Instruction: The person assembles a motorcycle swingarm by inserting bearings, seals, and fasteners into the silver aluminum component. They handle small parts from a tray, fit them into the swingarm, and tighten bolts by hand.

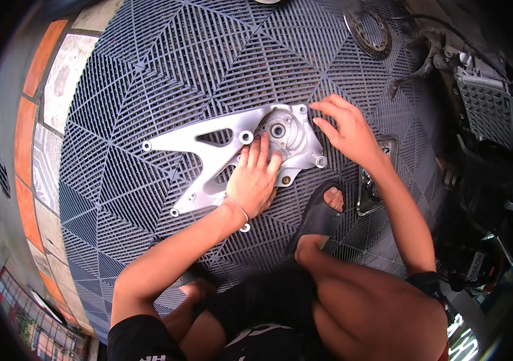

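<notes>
The bracket [178,137] under your left hand [254,180] is silver, the mat [166,84] blue-grey with striped diamonds, the sandal [318,219] nearest your right hand [351,131] black.

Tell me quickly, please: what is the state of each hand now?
Left hand: open, resting on the silver metal part.
Right hand: partly open, beside the part's right end, holding nothing visible.
</notes>
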A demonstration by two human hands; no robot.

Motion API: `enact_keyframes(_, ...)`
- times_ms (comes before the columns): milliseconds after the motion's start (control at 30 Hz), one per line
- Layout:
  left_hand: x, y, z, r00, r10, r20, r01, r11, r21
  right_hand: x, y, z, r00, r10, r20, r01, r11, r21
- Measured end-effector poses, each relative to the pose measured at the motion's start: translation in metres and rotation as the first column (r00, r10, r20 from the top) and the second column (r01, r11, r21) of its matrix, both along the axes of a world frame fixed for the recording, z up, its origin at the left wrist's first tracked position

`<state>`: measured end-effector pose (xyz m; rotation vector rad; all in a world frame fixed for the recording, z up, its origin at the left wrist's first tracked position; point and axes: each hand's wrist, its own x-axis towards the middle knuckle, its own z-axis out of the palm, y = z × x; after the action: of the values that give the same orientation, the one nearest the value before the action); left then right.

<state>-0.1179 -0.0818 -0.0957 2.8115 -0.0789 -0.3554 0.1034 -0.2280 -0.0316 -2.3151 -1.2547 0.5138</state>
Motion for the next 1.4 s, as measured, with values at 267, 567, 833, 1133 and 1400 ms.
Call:
enact_keyframes(267,0.015,0.01,0.011,0.982,-0.185,0.032,0.187,0.979,-0.077,-0.008,0.004,-0.055,0.863,-0.422,-0.278,0.376,0.904,-0.205)
enact_keyframes(567,0.016,0.018,0.011,0.98,-0.195,0.048,0.2,0.967,-0.16,-0.001,0.02,-0.081,0.873,-0.434,-0.222,0.35,0.875,-0.335)
enact_keyframes(833,0.014,0.02,0.006,0.98,-0.176,0.095,0.192,0.961,-0.199,-0.022,0.039,-0.025,0.987,0.041,0.156,-0.052,0.996,0.068)
enact_keyframes(1133,0.002,0.026,0.012,0.974,-0.068,0.214,0.143,0.923,-0.357,-0.025,0.05,-0.03,0.927,0.374,0.036,-0.347,0.89,-0.295)
enact_keyframes(1400,-0.015,0.034,0.013,0.966,0.058,0.251,0.051,0.912,-0.407,-0.035,0.063,-0.019,0.933,0.36,0.015,-0.32,0.848,-0.423)
